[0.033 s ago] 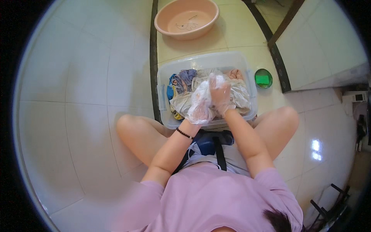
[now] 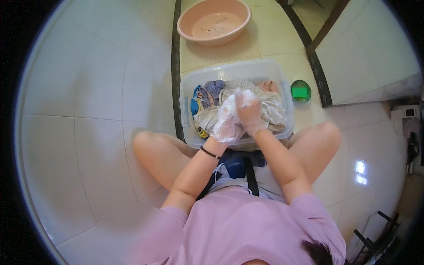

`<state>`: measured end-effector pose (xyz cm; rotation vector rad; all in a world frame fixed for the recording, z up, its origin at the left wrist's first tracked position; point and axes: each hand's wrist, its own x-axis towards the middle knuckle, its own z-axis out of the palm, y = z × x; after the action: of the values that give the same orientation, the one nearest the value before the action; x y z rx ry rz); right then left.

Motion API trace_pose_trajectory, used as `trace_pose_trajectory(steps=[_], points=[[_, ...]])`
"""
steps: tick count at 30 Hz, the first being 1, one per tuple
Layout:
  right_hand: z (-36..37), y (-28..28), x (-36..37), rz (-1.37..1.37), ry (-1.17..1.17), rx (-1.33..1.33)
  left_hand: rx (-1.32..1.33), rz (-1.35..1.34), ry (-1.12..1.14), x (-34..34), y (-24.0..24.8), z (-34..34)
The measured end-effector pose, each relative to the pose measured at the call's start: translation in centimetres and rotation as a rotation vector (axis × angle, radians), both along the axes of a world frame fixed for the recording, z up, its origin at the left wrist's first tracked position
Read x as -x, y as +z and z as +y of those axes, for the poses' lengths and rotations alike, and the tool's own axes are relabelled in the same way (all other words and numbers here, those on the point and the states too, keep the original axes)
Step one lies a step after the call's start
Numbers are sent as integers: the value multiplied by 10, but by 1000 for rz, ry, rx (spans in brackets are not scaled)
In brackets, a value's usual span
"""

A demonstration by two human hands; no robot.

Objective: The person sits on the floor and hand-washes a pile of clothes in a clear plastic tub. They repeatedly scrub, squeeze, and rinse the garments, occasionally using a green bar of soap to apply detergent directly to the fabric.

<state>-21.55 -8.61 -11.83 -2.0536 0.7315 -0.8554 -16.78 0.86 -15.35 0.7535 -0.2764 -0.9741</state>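
Note:
Both of my hands wear thin clear plastic gloves and meet over a translucent plastic bin. My left hand is closed on a bunched white cloth, which looks wet or sudsy. Pressed against the same cloth from the right is my right hand, its fingers curled over it; part of the cloth is hidden between the hands. Beneath them lie crumpled clothes: cream fabric, a grey-blue garment at the left, a peach piece at the far right, and blue and yellow bits along the left wall.
A large peach basin stands beyond the bin. To the bin's right is a round green dish with a bright green block in it. My bent legs flank the bin. A dark floor strip runs along the left, and a black metal frame is at lower right.
My right hand has shifted slightly left and toward me across the white cloth. The left hand stays almost in place. Bin, basin and dish have not moved.

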Motion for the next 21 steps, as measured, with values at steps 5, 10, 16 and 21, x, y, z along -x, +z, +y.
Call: trace_pose_trajectory(steps=[5, 10, 16, 21], points=[[42, 26, -7, -268, 201, 145, -295, -1199, 65, -25, 13, 14], [-32, -25, -1, -11, 282, -701, -127, 307, -154, -29, 77, 3], [-20, 44, 7, 300, 482, -317, -480, -573, -27, -57, 115, 9], [-48, 64, 28, -416, 437, -939, -663, -1091, -56, -75, 97, 20]])
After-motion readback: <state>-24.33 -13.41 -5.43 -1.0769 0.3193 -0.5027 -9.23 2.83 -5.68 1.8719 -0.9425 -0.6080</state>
